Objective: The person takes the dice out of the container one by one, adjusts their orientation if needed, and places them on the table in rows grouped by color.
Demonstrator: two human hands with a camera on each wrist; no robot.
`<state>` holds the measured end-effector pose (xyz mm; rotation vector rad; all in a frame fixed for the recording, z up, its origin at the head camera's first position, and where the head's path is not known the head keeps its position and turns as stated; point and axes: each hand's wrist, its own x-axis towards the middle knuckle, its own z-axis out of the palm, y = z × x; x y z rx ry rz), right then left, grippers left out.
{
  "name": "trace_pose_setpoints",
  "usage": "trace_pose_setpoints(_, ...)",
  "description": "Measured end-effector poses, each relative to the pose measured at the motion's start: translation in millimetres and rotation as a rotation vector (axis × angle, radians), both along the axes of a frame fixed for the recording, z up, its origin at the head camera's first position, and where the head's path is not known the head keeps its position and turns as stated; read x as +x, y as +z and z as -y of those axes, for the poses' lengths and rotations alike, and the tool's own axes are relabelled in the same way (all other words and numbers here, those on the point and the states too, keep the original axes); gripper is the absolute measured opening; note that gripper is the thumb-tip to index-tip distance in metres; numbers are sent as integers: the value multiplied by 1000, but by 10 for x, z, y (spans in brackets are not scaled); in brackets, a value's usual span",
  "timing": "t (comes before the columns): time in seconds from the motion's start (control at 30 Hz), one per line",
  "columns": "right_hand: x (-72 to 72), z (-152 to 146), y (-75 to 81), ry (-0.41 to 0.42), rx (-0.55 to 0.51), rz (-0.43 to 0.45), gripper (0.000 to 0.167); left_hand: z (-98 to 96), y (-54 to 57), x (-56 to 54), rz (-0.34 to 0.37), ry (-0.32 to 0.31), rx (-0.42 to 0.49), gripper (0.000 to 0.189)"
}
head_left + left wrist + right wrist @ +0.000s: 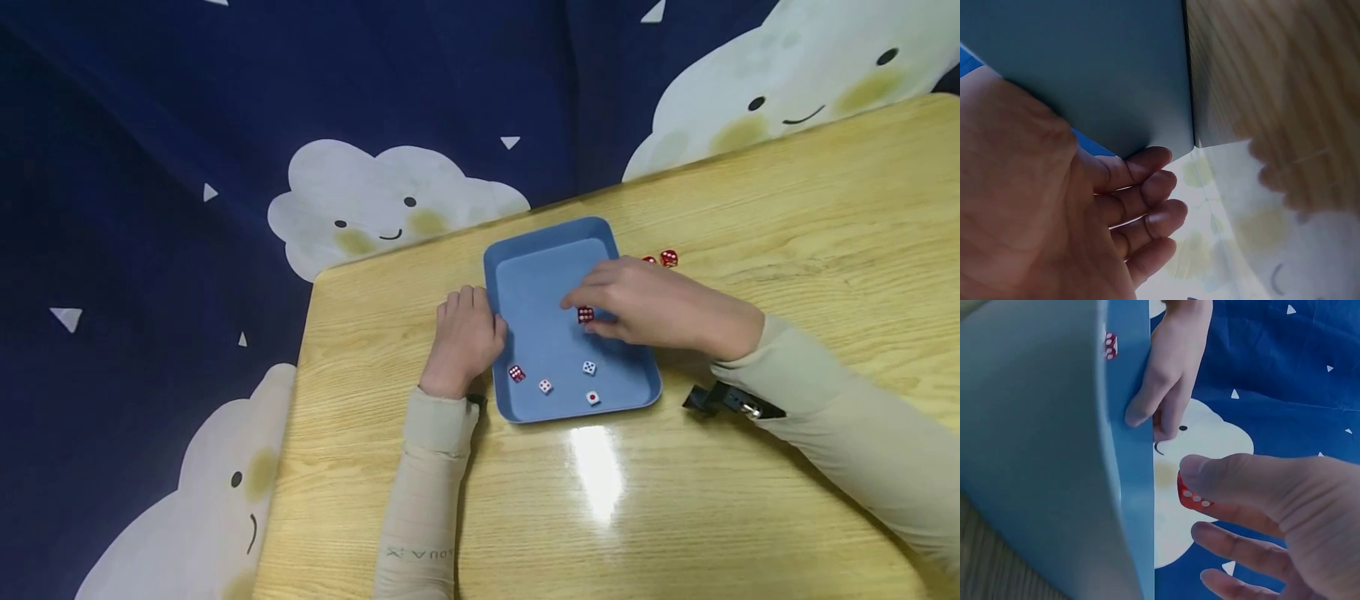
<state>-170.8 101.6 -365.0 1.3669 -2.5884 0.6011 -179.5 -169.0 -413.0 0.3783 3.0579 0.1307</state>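
Observation:
My right hand (652, 302) pinches a red die (585, 315) between thumb and fingers over the blue tray (525, 414). In the right wrist view white pips show on that die's side. At the tray's left rim, my left hand (467, 337) hooks its thumb over the edge, with the other fingers along the outer wall, as the left wrist view shows. Inside the tray, toward its near end, lie another red die (517, 373) and three white dice: one by the red die (545, 387), one farther right (589, 367), and one nearest the front wall (593, 398).
Two red dice (669, 258) lie on the wooden table (825, 225) beyond my right hand, one partly hidden by it. A dark blue cloth with clouds (390, 200) hangs behind the table. A black wrist mount (731, 402) sits under the right sleeve.

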Motion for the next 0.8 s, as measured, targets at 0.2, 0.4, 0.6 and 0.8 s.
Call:
trace_pose_setpoints(0.2,-49,-149,-34,-16,4,-22,32,-4,-7,-4,14,-3,-12,31)
trace_pose_setpoints(0.4,-107,-231,-15,-40,-23,-46,31,34,30,-7,9,6,-22,31)
trace_pose_setpoints(0.6,-146,-280,32,-62,-32,-14,31,63,62,10,27,20,-24,33)
trace_pose_setpoints(0.8,-165,-348,52,-117,-21,20,33,77,78,19,10,15,-27,33)
